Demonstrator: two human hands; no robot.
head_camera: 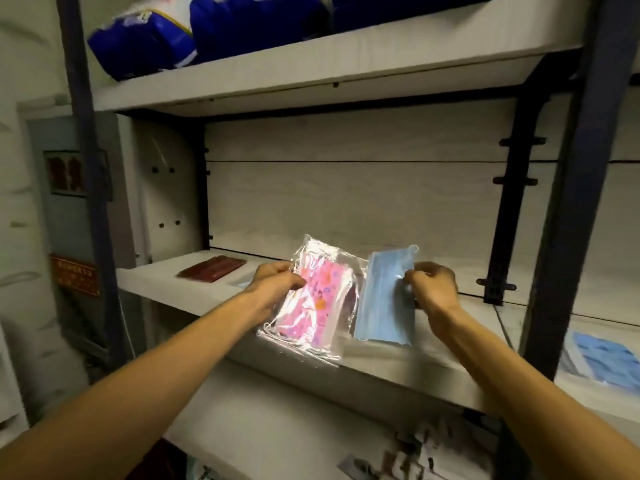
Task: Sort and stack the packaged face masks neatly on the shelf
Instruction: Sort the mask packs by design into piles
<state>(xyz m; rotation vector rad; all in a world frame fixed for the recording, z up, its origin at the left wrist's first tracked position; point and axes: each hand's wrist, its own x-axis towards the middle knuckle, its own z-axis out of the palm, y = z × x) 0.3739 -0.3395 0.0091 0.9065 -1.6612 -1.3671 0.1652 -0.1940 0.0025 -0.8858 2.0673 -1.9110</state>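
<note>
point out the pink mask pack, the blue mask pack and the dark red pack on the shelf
pink mask pack [313,299]: head view, middle of the printed front
blue mask pack [382,299]: head view, middle of the blue face
dark red pack [212,268]: head view, its top face

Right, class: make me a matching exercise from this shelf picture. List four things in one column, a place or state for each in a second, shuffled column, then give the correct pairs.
Things
1. pink patterned mask pack
2. blue face masks
3. dark red pack
4. blue-and-white bags

Places or states
A. lying flat at the left of the middle shelf
B. pinched by the right hand
C. sitting on the top shelf
D. held by the left hand

Pairs: 1-D, 2-B, 3-A, 4-C
</note>
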